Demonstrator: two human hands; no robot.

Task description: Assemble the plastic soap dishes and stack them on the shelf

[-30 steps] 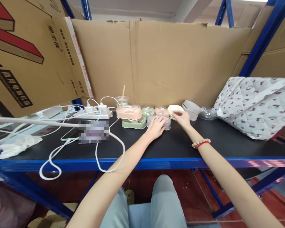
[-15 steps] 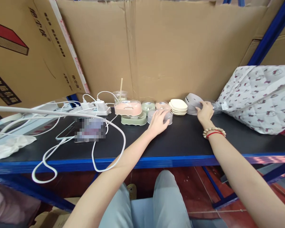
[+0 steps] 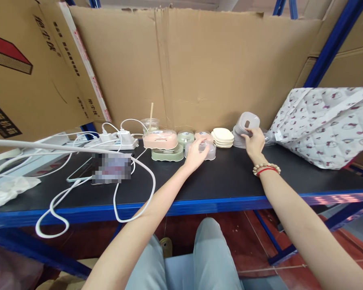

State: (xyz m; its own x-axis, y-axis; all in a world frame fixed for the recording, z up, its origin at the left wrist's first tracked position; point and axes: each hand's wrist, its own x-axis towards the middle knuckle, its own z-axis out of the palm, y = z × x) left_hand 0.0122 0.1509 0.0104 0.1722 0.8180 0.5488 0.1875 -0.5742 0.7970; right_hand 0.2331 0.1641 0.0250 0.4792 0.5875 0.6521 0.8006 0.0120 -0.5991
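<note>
My left hand (image 3: pixel 196 155) is over a small grey box with a clear lid (image 3: pixel 211 152), fingers apart and bent; whether they touch the lid I cannot tell. Farther right, my right hand (image 3: pixel 255 141) pinches a translucent grey lid-like piece with an oval opening (image 3: pixel 255 120), tilted up above a stack of grey pieces (image 3: pixel 238 139). Left of that stack stand several cream square pieces (image 3: pixel 223 137). Behind the grey box sit a pink box (image 3: pixel 203 135) and a green box (image 3: pixel 186 137). A larger pink box (image 3: pixel 161 139) rests on a green one (image 3: pixel 167 153).
White cables (image 3: pixel 153 177) loop over the left side, beside a phone (image 3: pixel 80 171) and a power strip (image 3: pixel 125 143). A cup with a straw (image 3: pixel 150 123) stands behind the boxes. At the right lies a patterned bag (image 3: pixel 326 125). Cardboard (image 3: pixel 205 72) walls the back.
My right hand has lifted the grey piece with the oval opening off the stack and tilted it. My left hand's fingers have drawn up a little over the grey box. The view has shifted slightly.
</note>
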